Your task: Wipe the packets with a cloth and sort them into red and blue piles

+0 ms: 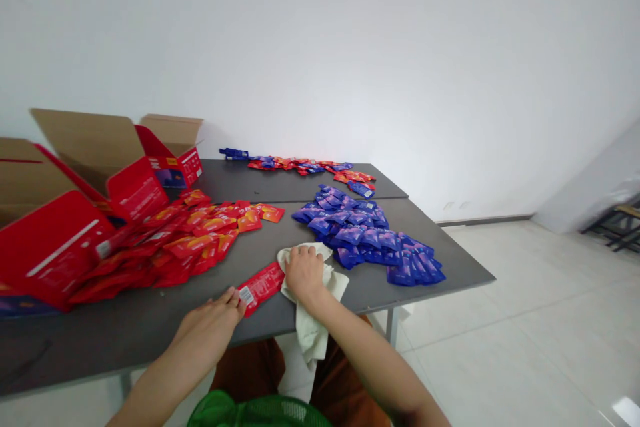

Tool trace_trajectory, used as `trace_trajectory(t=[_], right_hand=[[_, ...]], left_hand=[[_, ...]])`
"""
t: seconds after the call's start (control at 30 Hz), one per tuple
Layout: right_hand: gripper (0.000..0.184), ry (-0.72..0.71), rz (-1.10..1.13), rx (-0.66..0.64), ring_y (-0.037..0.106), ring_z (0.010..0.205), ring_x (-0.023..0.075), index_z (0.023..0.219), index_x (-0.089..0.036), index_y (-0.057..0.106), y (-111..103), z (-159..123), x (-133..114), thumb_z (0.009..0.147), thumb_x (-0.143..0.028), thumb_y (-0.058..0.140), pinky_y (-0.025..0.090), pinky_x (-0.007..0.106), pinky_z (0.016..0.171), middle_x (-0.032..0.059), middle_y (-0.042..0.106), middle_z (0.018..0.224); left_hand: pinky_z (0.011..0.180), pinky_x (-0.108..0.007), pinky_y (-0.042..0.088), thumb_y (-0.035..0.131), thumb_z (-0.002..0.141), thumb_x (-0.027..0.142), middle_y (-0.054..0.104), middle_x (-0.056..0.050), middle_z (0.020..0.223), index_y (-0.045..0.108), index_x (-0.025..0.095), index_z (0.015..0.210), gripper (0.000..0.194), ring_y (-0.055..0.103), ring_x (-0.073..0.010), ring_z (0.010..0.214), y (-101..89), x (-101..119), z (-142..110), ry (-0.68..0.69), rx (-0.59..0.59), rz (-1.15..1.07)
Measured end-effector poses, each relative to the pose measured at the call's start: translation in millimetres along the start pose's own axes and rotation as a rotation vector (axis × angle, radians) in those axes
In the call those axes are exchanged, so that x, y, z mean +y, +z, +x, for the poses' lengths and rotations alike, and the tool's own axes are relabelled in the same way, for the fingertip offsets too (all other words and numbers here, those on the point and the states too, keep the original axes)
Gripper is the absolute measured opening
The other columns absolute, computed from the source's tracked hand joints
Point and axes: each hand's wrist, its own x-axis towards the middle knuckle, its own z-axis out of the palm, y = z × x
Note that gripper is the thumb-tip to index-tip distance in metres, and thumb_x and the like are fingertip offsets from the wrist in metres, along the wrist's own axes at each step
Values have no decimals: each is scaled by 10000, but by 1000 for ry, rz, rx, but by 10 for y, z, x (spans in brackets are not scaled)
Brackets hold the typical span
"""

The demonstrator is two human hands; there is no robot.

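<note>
On the grey table (285, 230) near its front edge lies a single red packet (261, 287), its back with a white label facing up. The fingers of my left hand (213, 315) are pressed together on the packet's left end, holding it down. My right hand (305, 273) is closed over a cream cloth (313, 327), which covers the packet's right end and hangs over the table edge. Left of my hands spreads a heap of red packets (200, 243). A pile of blue-purple packets (365, 230) lies to the right, just beyond the cloth.
Open red cartons (55, 247) with brown inner flaps stand along the left side. Mixed red and blue packets (300, 165) lie in a row at the far edge by the white wall (380, 67). A green mesh object (260, 410) is below me. Dark furniture (617, 220) stands far right.
</note>
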Motion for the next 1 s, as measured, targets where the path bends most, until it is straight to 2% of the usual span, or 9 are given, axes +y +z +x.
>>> trace_trajectory(t=[0.1,0.2,0.27,0.33,0.4,0.5,0.73,0.83,1.0], right_hand=[[288,-129,5,-20,560,1012,294,1035,-136,610,-20,94,-53,931,-352,452,461,457,810,164,631,1051],[303,-342,48,-50,597,960,246,996,-202,634,-22,128,-331,892,-454,503,491,381,773,87,668,1010],[315,-582,54,-93,620,936,245,1015,-221,640,-34,135,-516,878,-473,511,509,380,737,61,686,995],[338,-666,43,-156,637,931,254,1051,-215,642,-80,122,-610,881,-470,496,520,398,721,66,698,1002],[357,-652,42,-263,654,923,255,1075,-211,648,-168,76,-592,880,-466,490,529,393,708,74,708,1007],[347,-530,38,-372,673,897,262,1009,-198,693,-317,-23,-409,856,-452,513,534,387,705,83,722,981],[297,-129,-16,-282,687,865,295,953,-100,719,-345,66,101,863,-241,473,523,374,654,197,710,929],[279,-138,-5,-231,686,874,264,946,-116,719,-304,126,-11,865,-199,465,514,336,661,187,710,938],[247,-384,83,-231,683,832,228,958,-189,704,-217,1,-553,850,-350,550,515,336,671,97,728,921]], left_hand=[[1113,-412,247,535,560,53,723,-93,978,683,247,700,281,555,-299,1170,9,124,-32,-60,-74,56],[1038,-379,364,565,679,90,705,-104,991,682,242,724,197,551,-290,1173,55,175,-70,-99,-36,82],[948,-362,444,584,795,189,669,-100,1066,684,239,859,129,564,-266,1142,77,187,-102,-110,-25,98],[900,-370,476,581,858,281,619,-91,1155,650,238,1033,193,569,-236,1109,83,195,-128,-113,-39,116],[915,-407,465,586,848,235,620,-98,1157,662,233,1014,183,551,-258,1133,77,202,-138,-112,-46,144],[1026,-482,347,552,697,41,685,-130,1043,708,230,761,253,495,-344,1221,59,212,-118,-92,-62,218],[1070,-568,213,512,579,57,698,-190,1017,727,213,762,322,536,-401,1163,63,179,-88,53,-116,423],[1069,-583,197,510,558,59,688,-212,1023,723,201,758,325,531,-417,1161,97,168,-118,76,-99,372],[1073,-571,206,525,549,49,690,-201,848,655,197,581,200,550,-412,1127,161,249,-170,50,-97,388]])
